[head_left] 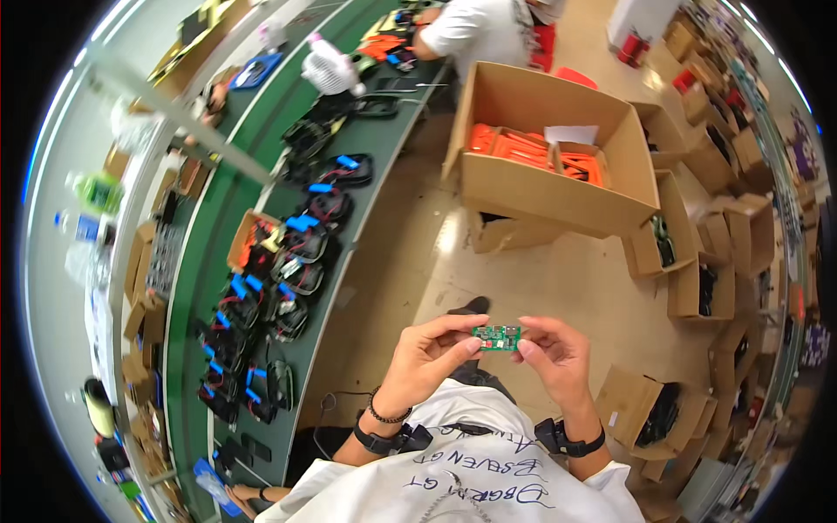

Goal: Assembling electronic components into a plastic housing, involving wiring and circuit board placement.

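Observation:
A small green circuit board is held up in front of my chest, level and face up, with white, red and dark parts on it. My left hand pinches its left end between thumb and fingers. At the opposite end, my right hand grips the board the same way. Both ends are partly hidden by my fingertips. The board is in the air over the floor, apart from the bench.
The bench at my left bears several black housings with blue connectors, and a white fan. A large carton holds orange parts. More cartons stand at right. A co-worker is at the far end; another person's arm shows lower left.

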Tool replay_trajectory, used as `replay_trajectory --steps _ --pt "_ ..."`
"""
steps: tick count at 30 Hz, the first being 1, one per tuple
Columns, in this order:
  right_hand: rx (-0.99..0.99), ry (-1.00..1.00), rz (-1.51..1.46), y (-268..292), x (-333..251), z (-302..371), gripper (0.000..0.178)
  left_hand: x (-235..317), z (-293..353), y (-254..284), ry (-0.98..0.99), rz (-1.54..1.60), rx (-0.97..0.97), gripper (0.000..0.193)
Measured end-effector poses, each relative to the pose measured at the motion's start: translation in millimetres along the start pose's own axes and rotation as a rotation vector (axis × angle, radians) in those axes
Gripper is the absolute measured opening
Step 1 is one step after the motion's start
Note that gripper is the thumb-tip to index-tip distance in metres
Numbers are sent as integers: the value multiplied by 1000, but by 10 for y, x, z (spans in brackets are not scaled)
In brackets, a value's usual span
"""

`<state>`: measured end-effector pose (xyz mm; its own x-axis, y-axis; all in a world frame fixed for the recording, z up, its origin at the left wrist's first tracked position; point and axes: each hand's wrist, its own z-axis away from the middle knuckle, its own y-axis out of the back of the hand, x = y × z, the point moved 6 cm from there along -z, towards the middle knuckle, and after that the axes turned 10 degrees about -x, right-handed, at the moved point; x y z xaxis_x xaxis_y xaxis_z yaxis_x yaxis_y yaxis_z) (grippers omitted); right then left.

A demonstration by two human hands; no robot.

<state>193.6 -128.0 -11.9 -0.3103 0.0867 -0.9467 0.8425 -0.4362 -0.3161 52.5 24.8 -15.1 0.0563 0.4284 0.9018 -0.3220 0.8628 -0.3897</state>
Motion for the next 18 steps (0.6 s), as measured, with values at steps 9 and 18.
replay_trajectory --steps 9,18 --pt "432 87 270 2352 -939 -89 35 -81 -2612 -1562 10 -176 -321 45" --pt "594 255 782 4256 -1989 0 47 33 -4456 -3271 76 -400 -636 44"
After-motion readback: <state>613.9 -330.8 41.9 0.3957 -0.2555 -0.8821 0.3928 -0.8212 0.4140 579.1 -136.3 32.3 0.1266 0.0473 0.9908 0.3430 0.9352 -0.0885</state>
